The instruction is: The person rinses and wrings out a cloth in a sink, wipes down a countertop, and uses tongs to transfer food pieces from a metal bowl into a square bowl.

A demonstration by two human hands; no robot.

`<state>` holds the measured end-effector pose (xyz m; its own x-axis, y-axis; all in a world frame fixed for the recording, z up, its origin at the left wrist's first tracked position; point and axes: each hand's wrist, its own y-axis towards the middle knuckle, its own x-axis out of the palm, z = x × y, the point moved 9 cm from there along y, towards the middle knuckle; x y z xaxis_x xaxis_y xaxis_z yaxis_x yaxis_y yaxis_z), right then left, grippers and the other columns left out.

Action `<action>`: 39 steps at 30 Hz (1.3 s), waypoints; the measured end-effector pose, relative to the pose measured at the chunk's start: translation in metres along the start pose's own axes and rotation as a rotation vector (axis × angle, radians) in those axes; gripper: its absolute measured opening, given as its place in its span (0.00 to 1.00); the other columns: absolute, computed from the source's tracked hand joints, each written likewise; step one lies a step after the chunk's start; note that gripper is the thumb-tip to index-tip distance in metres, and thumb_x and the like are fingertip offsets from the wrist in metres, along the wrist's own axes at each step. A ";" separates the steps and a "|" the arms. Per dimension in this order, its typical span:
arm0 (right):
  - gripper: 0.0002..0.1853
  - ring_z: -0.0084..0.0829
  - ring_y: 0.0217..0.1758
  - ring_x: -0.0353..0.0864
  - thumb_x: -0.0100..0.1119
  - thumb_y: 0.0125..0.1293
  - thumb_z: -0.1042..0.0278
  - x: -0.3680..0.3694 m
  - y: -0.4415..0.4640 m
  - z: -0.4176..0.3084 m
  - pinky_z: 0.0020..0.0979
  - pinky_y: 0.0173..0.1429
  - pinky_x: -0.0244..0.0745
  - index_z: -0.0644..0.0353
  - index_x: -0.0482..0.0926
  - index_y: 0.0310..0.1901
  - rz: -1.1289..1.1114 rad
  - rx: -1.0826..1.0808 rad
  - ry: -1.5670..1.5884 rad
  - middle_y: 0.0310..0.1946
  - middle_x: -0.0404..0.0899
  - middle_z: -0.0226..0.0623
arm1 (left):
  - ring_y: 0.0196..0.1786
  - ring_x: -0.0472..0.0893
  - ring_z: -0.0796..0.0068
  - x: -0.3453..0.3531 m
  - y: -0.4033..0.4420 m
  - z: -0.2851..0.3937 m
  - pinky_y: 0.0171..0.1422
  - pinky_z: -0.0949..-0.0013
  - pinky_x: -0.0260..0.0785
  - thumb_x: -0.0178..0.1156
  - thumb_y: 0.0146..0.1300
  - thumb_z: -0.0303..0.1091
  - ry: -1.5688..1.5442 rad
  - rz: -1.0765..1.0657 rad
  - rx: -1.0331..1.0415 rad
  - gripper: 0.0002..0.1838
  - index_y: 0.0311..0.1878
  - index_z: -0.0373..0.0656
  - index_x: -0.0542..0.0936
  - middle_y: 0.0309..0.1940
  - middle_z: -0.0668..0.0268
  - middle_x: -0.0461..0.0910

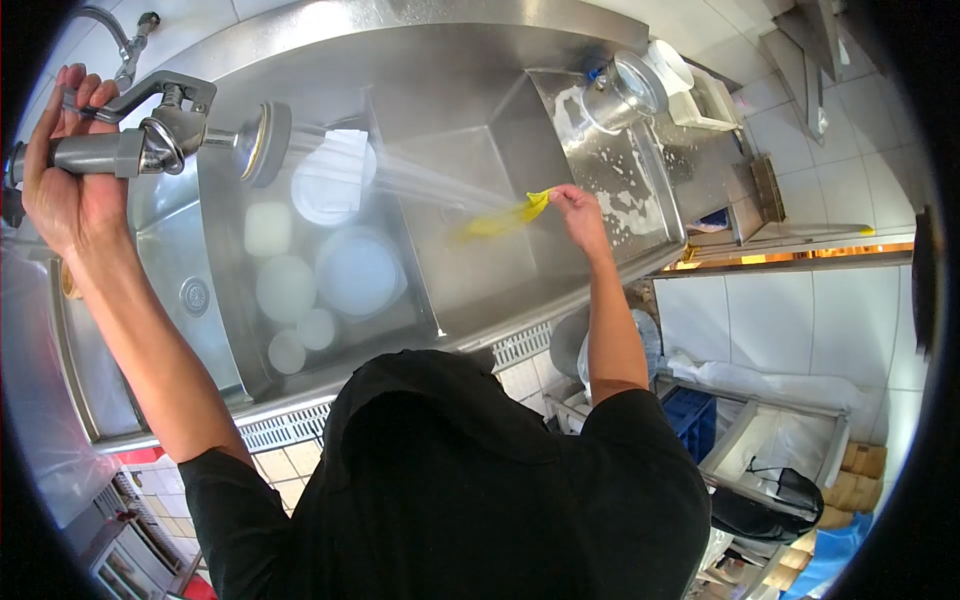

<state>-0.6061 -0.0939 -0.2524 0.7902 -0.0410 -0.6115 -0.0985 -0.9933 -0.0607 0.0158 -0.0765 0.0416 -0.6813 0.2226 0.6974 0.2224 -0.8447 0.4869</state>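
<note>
My left hand (80, 190) grips the grey handle and lever of a pre-rinse sprayer (262, 148) over the left side of the steel sinks. Water shoots from its head to the right across the sinks. My right hand (582, 218) pinches one end of a thin yellow cloth (535, 207) above the right-hand sink basin (450, 255). The cloth's lower part is blurred, and the spray reaches it. Between the hands, white plates and bowls (360, 270) sit in the middle basin, with a folded white item (345, 165) on top at the back.
A metal pot (622, 92) stands at the back of the foamy drainboard (630, 190), beside a white container (700, 103). The left basin has a drain (195, 297). At lower right are a blue crate (690, 420) and a black bag (770, 505).
</note>
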 end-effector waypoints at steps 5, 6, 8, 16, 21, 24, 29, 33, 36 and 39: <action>0.10 0.18 0.37 0.76 0.58 0.67 0.68 -0.004 -0.005 -0.001 0.23 0.46 0.71 0.65 0.82 0.42 0.030 0.019 0.024 0.32 0.82 0.29 | 0.48 0.69 0.62 -0.003 -0.001 0.003 0.57 0.57 0.63 0.47 0.64 0.16 0.014 -0.001 0.013 0.17 0.55 0.16 0.63 0.50 0.43 0.67; 0.10 0.19 0.37 0.76 0.58 0.67 0.68 -0.006 -0.005 -0.001 0.23 0.46 0.71 0.65 0.83 0.42 0.036 0.022 0.021 0.32 0.83 0.29 | 0.48 0.69 0.62 -0.004 -0.001 0.002 0.56 0.57 0.63 0.47 0.64 0.16 0.022 0.008 0.015 0.17 0.55 0.16 0.63 0.50 0.43 0.67; 0.10 0.19 0.36 0.77 0.59 0.67 0.68 -0.010 -0.007 0.000 0.23 0.46 0.71 0.66 0.83 0.42 0.049 0.030 0.017 0.32 0.83 0.30 | 0.47 0.69 0.62 -0.003 -0.002 0.001 0.56 0.58 0.63 0.47 0.64 0.16 0.038 0.026 0.018 0.17 0.54 0.15 0.63 0.50 0.43 0.67; 0.11 0.18 0.36 0.76 0.58 0.67 0.66 -0.035 -0.015 -0.008 0.22 0.46 0.71 0.66 0.83 0.42 0.104 0.000 0.061 0.33 0.83 0.28 | 0.47 0.67 0.62 -0.007 0.004 0.001 0.53 0.58 0.62 0.47 0.63 0.15 0.006 0.017 0.008 0.17 0.53 0.16 0.62 0.47 0.45 0.67; 0.11 0.18 0.38 0.77 0.57 0.68 0.67 -0.042 -0.016 -0.017 0.22 0.47 0.71 0.67 0.82 0.42 0.115 -0.025 0.139 0.34 0.83 0.30 | 0.47 0.66 0.65 -0.003 0.001 0.001 0.54 0.62 0.62 0.46 0.65 0.17 0.038 0.021 0.024 0.15 0.54 0.19 0.63 0.46 0.50 0.67; 0.11 0.18 0.37 0.77 0.57 0.68 0.67 -0.039 -0.016 -0.031 0.23 0.47 0.71 0.68 0.82 0.42 0.123 -0.029 0.192 0.34 0.83 0.30 | 0.46 0.66 0.65 -0.006 0.001 0.002 0.53 0.61 0.61 0.46 0.64 0.16 0.054 0.064 0.036 0.15 0.53 0.18 0.63 0.46 0.49 0.67; 0.10 0.26 0.32 0.81 0.60 0.65 0.68 -0.033 -0.008 -0.037 0.28 0.41 0.74 0.65 0.82 0.43 0.268 -0.075 -0.096 0.30 0.84 0.39 | 0.46 0.66 0.64 -0.008 0.002 0.002 0.50 0.59 0.61 0.47 0.63 0.14 -0.008 0.044 0.005 0.16 0.53 0.17 0.63 0.46 0.47 0.66; 0.08 0.39 0.30 0.81 0.60 0.65 0.68 -0.018 -0.008 -0.061 0.34 0.37 0.73 0.65 0.80 0.37 0.304 -0.191 -0.224 0.28 0.81 0.47 | 0.45 0.66 0.64 -0.001 0.000 0.002 0.51 0.60 0.61 0.46 0.65 0.17 0.011 0.002 0.001 0.17 0.56 0.17 0.62 0.47 0.48 0.66; 0.09 0.48 0.29 0.79 0.58 0.67 0.67 -0.010 -0.001 -0.064 0.41 0.35 0.73 0.64 0.77 0.34 0.341 -0.281 -0.283 0.26 0.79 0.50 | 0.44 0.66 0.64 -0.008 -0.003 0.005 0.51 0.60 0.62 0.45 0.65 0.18 0.112 0.133 0.046 0.18 0.57 0.17 0.61 0.47 0.48 0.66; 0.09 0.53 0.30 0.78 0.56 0.68 0.65 -0.007 0.000 -0.072 0.46 0.35 0.71 0.63 0.75 0.35 0.321 -0.260 -0.284 0.25 0.78 0.50 | 0.43 0.66 0.65 -0.004 -0.003 0.002 0.51 0.60 0.62 0.46 0.65 0.18 0.063 0.054 0.021 0.17 0.55 0.19 0.61 0.47 0.49 0.66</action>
<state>-0.5682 -0.1013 -0.1915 0.5456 -0.3539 -0.7597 -0.1270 -0.9309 0.3425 0.0190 -0.0743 0.0384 -0.7101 0.1451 0.6890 0.2743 -0.8442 0.4605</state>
